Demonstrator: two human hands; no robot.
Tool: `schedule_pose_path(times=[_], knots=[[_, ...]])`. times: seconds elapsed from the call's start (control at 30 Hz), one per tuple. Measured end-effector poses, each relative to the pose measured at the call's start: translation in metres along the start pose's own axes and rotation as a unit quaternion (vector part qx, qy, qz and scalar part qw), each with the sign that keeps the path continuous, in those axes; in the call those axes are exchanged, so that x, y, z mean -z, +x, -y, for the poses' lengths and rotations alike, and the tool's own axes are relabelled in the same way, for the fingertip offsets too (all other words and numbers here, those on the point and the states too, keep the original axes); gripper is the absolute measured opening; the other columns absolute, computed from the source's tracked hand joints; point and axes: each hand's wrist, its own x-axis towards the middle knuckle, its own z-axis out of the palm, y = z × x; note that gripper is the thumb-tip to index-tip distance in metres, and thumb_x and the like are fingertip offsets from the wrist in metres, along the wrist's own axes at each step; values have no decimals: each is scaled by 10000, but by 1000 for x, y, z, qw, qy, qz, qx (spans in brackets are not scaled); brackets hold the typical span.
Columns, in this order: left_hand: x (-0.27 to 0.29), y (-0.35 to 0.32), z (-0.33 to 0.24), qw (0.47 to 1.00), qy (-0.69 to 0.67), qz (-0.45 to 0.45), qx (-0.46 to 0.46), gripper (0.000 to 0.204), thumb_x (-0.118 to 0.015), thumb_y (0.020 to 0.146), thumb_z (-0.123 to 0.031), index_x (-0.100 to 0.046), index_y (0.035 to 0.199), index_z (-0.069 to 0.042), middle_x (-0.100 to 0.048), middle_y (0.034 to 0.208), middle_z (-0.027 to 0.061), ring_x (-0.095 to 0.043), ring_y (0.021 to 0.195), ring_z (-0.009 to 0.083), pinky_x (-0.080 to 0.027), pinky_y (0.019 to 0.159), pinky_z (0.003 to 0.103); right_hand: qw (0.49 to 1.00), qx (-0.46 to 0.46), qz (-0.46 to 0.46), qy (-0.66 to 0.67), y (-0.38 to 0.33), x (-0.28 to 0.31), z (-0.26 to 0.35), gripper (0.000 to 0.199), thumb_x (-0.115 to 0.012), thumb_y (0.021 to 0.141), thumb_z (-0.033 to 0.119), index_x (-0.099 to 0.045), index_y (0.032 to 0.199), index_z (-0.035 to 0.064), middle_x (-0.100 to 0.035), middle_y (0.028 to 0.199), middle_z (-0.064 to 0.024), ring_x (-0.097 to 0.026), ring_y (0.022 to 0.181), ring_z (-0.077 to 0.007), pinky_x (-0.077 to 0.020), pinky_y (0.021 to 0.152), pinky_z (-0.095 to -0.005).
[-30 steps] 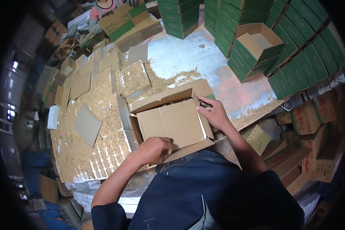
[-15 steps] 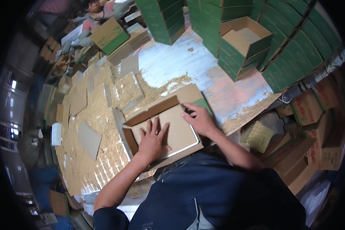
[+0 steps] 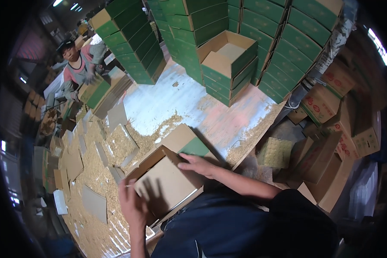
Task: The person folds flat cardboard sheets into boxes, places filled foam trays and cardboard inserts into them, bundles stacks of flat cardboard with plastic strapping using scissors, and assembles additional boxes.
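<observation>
An open cardboard box [image 3: 161,150] lies in front of me at the table's near edge, its lid with a green band [image 3: 195,147] folded out on the far side. Inside, a flat cardboard sheet [image 3: 172,182] covers the bottom. My left hand [image 3: 134,203] is at the box's left wall, fingers raised and apart, casting a shadow on the sheet. Against the upright right wall rests my right hand [image 3: 198,165], fingers stretched out along its top edge. The palm sides of both hands are hidden.
Stacked green boxes [image 3: 135,49] stand along the table's far side, with an open-topped one [image 3: 230,56] nearer. Wood shavings and loose cardboard pieces [image 3: 94,203] cover the left. Brown cartons [image 3: 331,159] are piled at right. A person [image 3: 79,64] handles a box at far left.
My left hand has lifted off the sheet and moved to the left wall. The right wall now stands up beside my right hand. My view has shifted, showing more of the far side.
</observation>
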Motion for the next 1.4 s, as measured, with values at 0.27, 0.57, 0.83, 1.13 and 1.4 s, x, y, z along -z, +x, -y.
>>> schedule_pose_path(times=[0.27, 0.57, 0.83, 1.13, 1.4], knots=[[-83, -70, 79, 769, -574, 90, 267, 860, -672, 891, -130, -162, 1583, -116, -273, 1594, 152, -335, 1421, 298, -299, 1144, 358, 917, -19, -81, -389, 11, -26, -12, 1169, -767, 721, 603, -220, 1526, -45, -339, 1534, -256, -350, 1417, -354, -302, 1165, -382], [-96, -77, 109, 725, -565, 27, 393, 764, -698, 846, 8, -317, 1507, -33, -551, 1339, 165, -580, 1166, 261, -511, 933, 347, 988, -10, -35, -153, 12, -40, 4, 1034, -793, 792, 371, -179, 1580, 101, -317, 1558, -209, -316, 1434, -290, -294, 1150, -352], [-89, -54, 89, 698, -625, 60, 344, 592, -691, 901, -171, -444, 1406, 12, -623, 1207, 116, -614, 1087, 244, -508, 933, 375, 994, -27, -89, 52, 1, -15, 17, 965, -786, 774, 164, -228, 1537, -30, -419, 1491, -215, -433, 1355, -259, -355, 1101, -333], [-78, 89, -51, 572, -748, 76, 328, 561, -631, 921, -346, -488, 1350, -15, -608, 1248, 150, -595, 1144, 291, -501, 976, 424, 997, 50, -17, 48, -26, 123, 201, 662, -606, 950, 300, -358, 1510, 50, -535, 1394, -112, -484, 1263, -168, -386, 1075, -349], [-121, 271, -180, 453, -835, 176, 259, 516, -625, 934, -355, -540, 1291, 8, -619, 1230, 196, -618, 1110, 320, -503, 1001, 446, 694, 200, -475, -503, 8, 430, 311, 504, -593, 912, 359, -616, 1270, 5, -614, 1274, -242, -557, 1231, -385, -429, 1056, -385]])
